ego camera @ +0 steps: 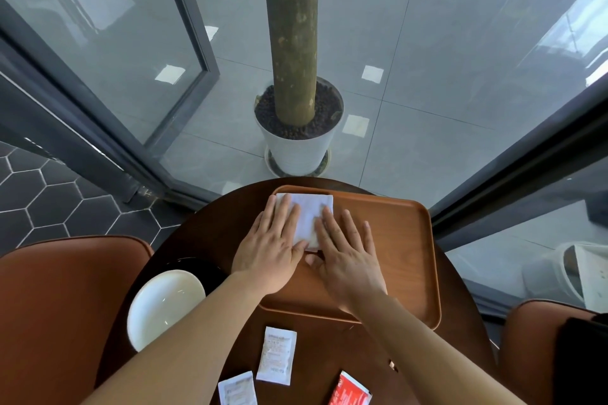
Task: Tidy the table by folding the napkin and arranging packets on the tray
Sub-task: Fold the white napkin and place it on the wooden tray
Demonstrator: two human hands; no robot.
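Head view shows your left hand [269,250] and your right hand [345,256] lying flat, fingers straight, side by side on the white napkin [309,210]. It sits in the far left corner of the brown tray [404,240] on the round bench [204,227]. A white packet [276,360], a second white packet [237,390] and a red packet [350,391] lie on the bench near you, off the tray.

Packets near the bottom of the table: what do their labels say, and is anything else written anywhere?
Middle white packet: dark print, too blurred to read.
Left white packet: print too blurred to read.
Red packet: pale print, too blurred to read.
Napkin and tray: no writing visible.
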